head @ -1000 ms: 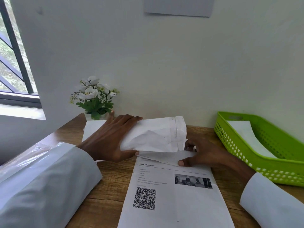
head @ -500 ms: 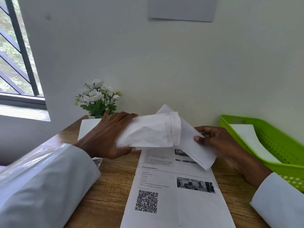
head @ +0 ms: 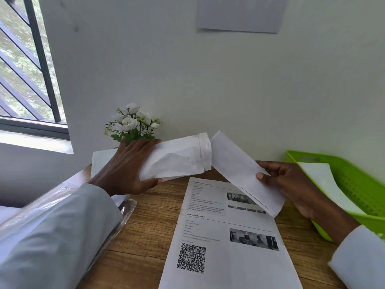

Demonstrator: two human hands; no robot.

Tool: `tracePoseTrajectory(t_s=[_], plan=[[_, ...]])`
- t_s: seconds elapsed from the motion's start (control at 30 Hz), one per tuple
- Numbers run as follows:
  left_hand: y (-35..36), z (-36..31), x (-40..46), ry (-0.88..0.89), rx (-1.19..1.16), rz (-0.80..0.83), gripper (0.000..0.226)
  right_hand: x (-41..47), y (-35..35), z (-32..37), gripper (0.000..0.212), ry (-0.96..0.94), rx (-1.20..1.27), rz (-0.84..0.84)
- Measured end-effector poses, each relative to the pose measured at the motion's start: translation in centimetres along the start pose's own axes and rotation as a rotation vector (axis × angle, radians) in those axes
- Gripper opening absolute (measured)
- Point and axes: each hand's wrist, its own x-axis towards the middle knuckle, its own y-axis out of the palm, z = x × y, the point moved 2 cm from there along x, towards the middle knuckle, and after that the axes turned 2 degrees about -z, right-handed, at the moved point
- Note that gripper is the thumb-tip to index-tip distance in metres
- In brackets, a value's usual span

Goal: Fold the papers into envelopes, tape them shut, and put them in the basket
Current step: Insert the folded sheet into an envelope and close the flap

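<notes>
We have one view only, head-worn, wide-angle. We look forward and slightly down from seated height, facing wall point(head: 229, 80) square-on. Near: wooden table point(head: 150, 222) fills lower frame, both sleeves entering from bottom corners. Window point(head: 27, 69) at left edge, green basket point(head: 354, 180) at right edge. No second view, so no overlap.

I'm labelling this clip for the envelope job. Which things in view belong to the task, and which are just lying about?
Task things:
left hand gripping the envelope
right hand holding the folded paper
green basket

Lying about:
printed sheet
flowers
plastic packet
</notes>
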Motion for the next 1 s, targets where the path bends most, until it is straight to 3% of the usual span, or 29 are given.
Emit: tracePoseTrajectory(t_s=[0.37, 0.67, 0.83, 1.0], plan=[[0.3, -1.3, 0.7, 0.168, 0.096, 0.035, 0.099, 0.0, 0.4, -0.3, 0.033, -0.025, -0.266, 0.253], [0.9, -2.4, 0.7, 0.270, 0.158, 0.082, 0.098, 0.5, 0.3, -0.4, 0.030, -0.116, -0.601, 0.280], [1.4, -4.9, 1.1, 0.358, 0.149, 0.080, 0.096, 0.0, 0.9, 0.3, 0.025, -0.138, -0.620, 0.315], [2.0, -7.0, 1.4, 0.377, 0.110, 0.107, 0.095, -0.8, 2.2, 0.9, 0.039, -0.116, -0.367, 0.335]])
